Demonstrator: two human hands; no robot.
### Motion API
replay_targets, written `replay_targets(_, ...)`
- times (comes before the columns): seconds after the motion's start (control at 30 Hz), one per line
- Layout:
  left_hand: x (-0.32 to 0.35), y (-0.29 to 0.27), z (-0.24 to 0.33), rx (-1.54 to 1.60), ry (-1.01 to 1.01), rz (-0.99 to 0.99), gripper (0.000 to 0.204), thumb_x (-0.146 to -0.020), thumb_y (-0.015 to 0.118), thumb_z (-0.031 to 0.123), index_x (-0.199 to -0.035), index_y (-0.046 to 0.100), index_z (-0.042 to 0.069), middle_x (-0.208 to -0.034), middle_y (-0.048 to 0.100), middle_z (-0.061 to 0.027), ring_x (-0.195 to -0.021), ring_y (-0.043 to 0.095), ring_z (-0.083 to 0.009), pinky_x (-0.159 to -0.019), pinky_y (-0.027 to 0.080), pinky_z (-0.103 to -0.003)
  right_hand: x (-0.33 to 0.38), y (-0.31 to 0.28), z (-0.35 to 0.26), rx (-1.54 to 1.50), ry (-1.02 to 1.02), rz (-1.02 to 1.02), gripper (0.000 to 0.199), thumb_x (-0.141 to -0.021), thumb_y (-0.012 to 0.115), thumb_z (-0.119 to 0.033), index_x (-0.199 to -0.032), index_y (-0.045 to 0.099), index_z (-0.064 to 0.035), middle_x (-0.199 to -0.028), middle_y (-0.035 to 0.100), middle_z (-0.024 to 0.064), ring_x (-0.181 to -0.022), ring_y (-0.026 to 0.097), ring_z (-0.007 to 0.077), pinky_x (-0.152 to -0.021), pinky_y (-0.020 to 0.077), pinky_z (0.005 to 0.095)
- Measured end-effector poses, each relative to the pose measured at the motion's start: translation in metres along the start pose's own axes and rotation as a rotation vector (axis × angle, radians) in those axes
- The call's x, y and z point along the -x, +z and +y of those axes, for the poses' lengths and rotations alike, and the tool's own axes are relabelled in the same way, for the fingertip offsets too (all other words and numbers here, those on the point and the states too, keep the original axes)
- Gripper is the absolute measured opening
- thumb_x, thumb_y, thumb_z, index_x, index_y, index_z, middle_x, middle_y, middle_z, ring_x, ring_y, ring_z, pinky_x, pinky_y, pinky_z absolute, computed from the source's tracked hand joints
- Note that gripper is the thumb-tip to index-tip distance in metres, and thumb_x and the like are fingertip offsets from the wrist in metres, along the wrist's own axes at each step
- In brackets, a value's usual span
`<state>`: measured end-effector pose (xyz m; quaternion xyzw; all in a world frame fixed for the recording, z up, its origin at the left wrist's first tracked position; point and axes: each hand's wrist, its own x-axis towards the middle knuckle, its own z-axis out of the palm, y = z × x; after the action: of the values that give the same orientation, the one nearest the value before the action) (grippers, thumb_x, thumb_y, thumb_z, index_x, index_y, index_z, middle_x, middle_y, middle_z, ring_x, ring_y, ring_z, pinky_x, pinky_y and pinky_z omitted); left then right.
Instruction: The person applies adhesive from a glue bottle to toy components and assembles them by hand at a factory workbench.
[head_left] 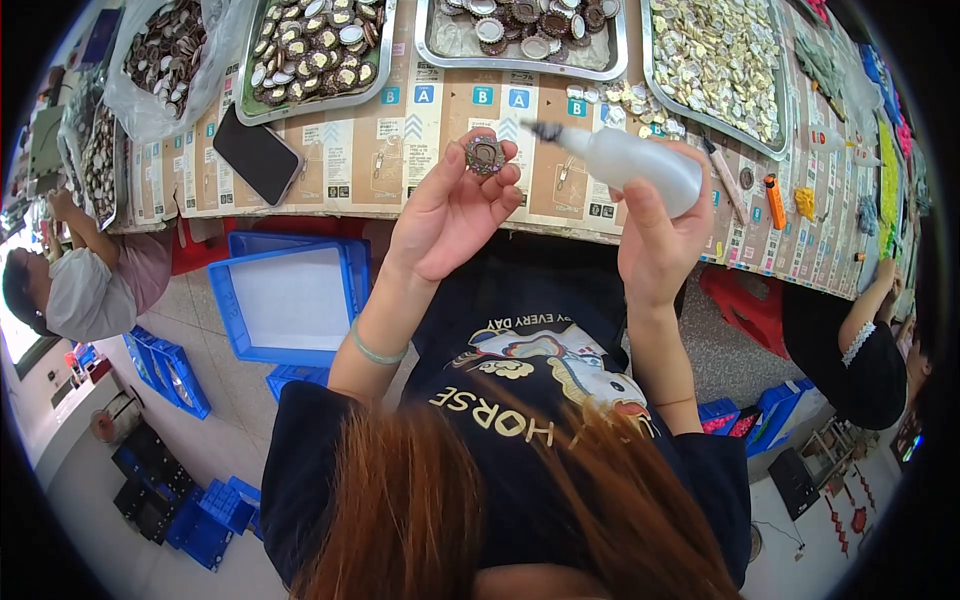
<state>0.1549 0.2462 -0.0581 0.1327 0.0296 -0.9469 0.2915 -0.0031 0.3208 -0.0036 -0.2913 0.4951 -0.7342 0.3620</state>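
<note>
Between the thumb and fingers of my left hand [455, 205] is a small round ornament [484, 156] with a dark centre and a glittery scalloped rim. My right hand [662, 225] is wrapped round a translucent white squeeze bottle [645, 168], tilted so its dark narrow nozzle points left toward the ornament. The nozzle tip is apart from the ornament. Below the bottle's nozzle end, on the far side of the table, lie loose pale gold pieces [640, 105]. Whether anything comes out of the nozzle is too small to tell.
Metal trays of brown-rimmed pieces [318, 45], dark and white pieces [530, 28] and gold pieces [718, 65] line the table's back. A phone [257, 155] lies left; a pen [727, 180] and an orange cutter [775, 202] lie right. Blue crates [285, 305] stand left. People sit at both sides.
</note>
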Motion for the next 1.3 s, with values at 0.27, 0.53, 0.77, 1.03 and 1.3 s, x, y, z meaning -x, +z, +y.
replay_targets(0.27, 0.005, -0.001, -0.001, -0.064, 0.040, -0.020, 0.027, -0.084, 0.050, 0.026, -0.105, 0.050, 0.010, -0.102, 0.051, -0.0094, -0.090, 0.051, -0.0183, -0.081, 0.043, -0.031, 0.000, 0.008, 0.010, 0.135, 0.124, -0.031, 0.039, -0.071, 0.061, 0.000, -0.106, 0.043, -0.0004, -0.096, 0.051, 0.0065, -0.087, 0.052, 0.0120, -0.075, 0.0423, 0.0246)
replay_targets(0.53, -0.003, 0.001, -0.006, -0.032, -0.025, -0.066, 0.034, -0.085, 0.047, 0.027, -0.114, 0.044, 0.010, -0.109, 0.049, -0.0117, -0.092, 0.051, -0.0190, -0.081, 0.043, -0.031, 0.000, -0.006, 0.005, 0.117, 0.151, 0.038, 0.042, -0.074, 0.055, 0.001, -0.113, 0.040, 0.0019, -0.092, 0.056, 0.0103, -0.085, 0.055, 0.0159, -0.076, 0.0436, 0.0266)
replay_targets(0.77, -0.057, 0.016, -0.054, -0.450, -0.096, 0.129, 0.029, -0.085, 0.046, 0.018, -0.111, 0.042, 0.003, -0.103, 0.052, -0.0120, -0.093, 0.053, -0.0208, -0.079, 0.045, -0.032, 0.013, -0.028, -0.029, 0.099, 0.148, -0.017, 0.039, -0.069, 0.060, -0.007, -0.105, 0.047, -0.0009, -0.096, 0.047, 0.0070, -0.094, 0.045, 0.0158, -0.083, 0.0350, 0.0271)
replay_targets(1.03, -0.179, 0.069, -0.193, -1.099, -0.264, -0.017, 0.023, -0.081, 0.054, 0.016, -0.095, 0.055, -0.002, -0.084, 0.058, -0.0083, -0.071, 0.059, -0.0148, -0.062, 0.049, -0.022, 0.049, -0.076, -0.074, 0.244, 0.027, 0.025, 0.040, -0.072, 0.059, -0.004, -0.109, 0.045, -0.0006, -0.099, 0.046, 0.0060, -0.091, 0.049, 0.0132, -0.079, 0.0387, 0.0254)
replay_targets(1.3, -0.237, 0.090, -0.279, -2.108, 0.220, -0.344, 0.020, -0.080, 0.050, 0.016, -0.089, 0.060, 0.002, -0.068, 0.060, -0.0120, -0.054, 0.056, -0.0146, -0.052, 0.043, -0.027, 0.057, -0.144, -0.105, 0.143, 0.130, 0.194, 0.042, -0.074, 0.056, -0.001, -0.113, 0.039, -0.0020, -0.092, 0.054, 0.0065, -0.087, 0.053, 0.0118, -0.076, 0.0419, 0.0238)
